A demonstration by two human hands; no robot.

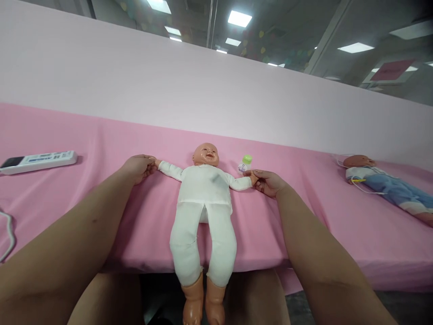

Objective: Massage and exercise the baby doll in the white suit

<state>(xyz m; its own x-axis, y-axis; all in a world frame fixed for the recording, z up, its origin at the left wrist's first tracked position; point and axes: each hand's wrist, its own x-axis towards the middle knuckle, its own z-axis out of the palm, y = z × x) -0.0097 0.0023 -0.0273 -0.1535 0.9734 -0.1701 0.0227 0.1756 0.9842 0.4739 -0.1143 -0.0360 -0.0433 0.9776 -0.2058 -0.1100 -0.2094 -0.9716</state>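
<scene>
A baby doll (204, 189) with a white cloth body lies on its back on the pink-covered table (145, 225), its feet hanging past the front edge. Both of its arms are stretched out sideways. My left hand (138, 168) is closed around the doll's hand at the left. On the other side, my right hand (269, 182) pinches the doll's other hand between thumb and fingers. Just behind my right fingers stands a small bottle with a green cap (246, 163), apart from the doll's arm.
A long white device with a dark end (40, 161) lies at the far left, and a white cable (9, 232) near the left edge. At the right lies another doll in blue clothes (395, 185) with thin tubing. A pale wall (203, 90) rises behind the table.
</scene>
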